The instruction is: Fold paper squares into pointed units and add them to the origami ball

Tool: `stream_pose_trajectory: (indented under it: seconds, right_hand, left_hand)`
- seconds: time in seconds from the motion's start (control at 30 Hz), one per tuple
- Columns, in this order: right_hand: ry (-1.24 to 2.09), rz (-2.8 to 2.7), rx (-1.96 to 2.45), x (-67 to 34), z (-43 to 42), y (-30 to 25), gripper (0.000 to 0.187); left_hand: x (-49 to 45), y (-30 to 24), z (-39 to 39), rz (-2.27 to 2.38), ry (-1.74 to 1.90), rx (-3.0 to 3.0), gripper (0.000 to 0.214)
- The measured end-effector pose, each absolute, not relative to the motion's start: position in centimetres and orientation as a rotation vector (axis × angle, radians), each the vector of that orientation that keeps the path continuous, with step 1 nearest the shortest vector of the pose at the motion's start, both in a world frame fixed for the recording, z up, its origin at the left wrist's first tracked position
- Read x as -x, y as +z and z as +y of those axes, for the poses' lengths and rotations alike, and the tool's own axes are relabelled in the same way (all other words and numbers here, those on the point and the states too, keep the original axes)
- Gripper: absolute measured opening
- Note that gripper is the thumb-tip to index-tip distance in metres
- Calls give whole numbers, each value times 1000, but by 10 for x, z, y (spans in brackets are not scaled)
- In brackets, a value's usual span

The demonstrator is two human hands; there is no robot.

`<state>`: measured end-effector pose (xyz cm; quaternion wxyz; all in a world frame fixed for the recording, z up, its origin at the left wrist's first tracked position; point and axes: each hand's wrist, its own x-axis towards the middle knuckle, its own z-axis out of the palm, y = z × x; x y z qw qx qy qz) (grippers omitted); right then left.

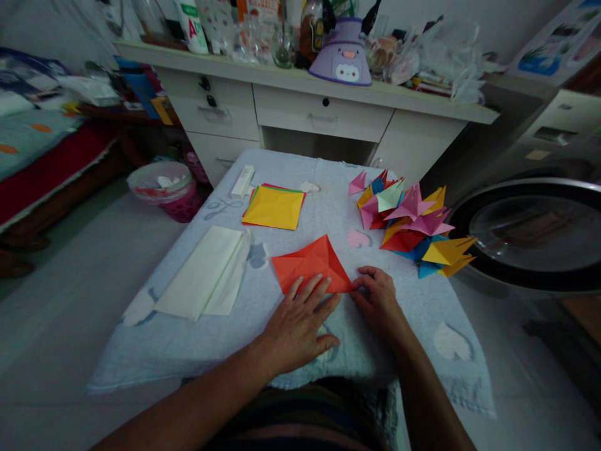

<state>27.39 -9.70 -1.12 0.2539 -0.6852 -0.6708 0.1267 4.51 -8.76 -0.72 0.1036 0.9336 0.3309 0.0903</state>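
A creased sheet of orange-red origami paper (314,263), partly folded, lies on the cloth-covered table. My left hand (303,322) rests flat on its near edge with the fingers spread. At the paper's right corner, my right hand (375,297) pinches the tip between thumb and forefinger. A stack of coloured square paper (273,207), yellow on top, sits beyond the sheet to the left. Off to the right is a pile of folded paper shapes (413,219) in pink, yellow, blue and red.
A folded white cloth or tissue (204,272) lies at the table's left, with a small white box (243,181) behind it. A white drawer cabinet (323,113) stands at the far side. A pink bin (164,191) is on the left floor, a washing machine (535,232) on the right.
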Motion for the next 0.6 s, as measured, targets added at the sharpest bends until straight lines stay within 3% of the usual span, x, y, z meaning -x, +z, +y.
stream_pose_trajectory:
  seconds: [0.6]
  right_hand:
    - [325, -1912, 2093, -259, -88, 7, 16]
  left_hand:
    - [-46, -8, -87, 995, 276, -2703, 79]
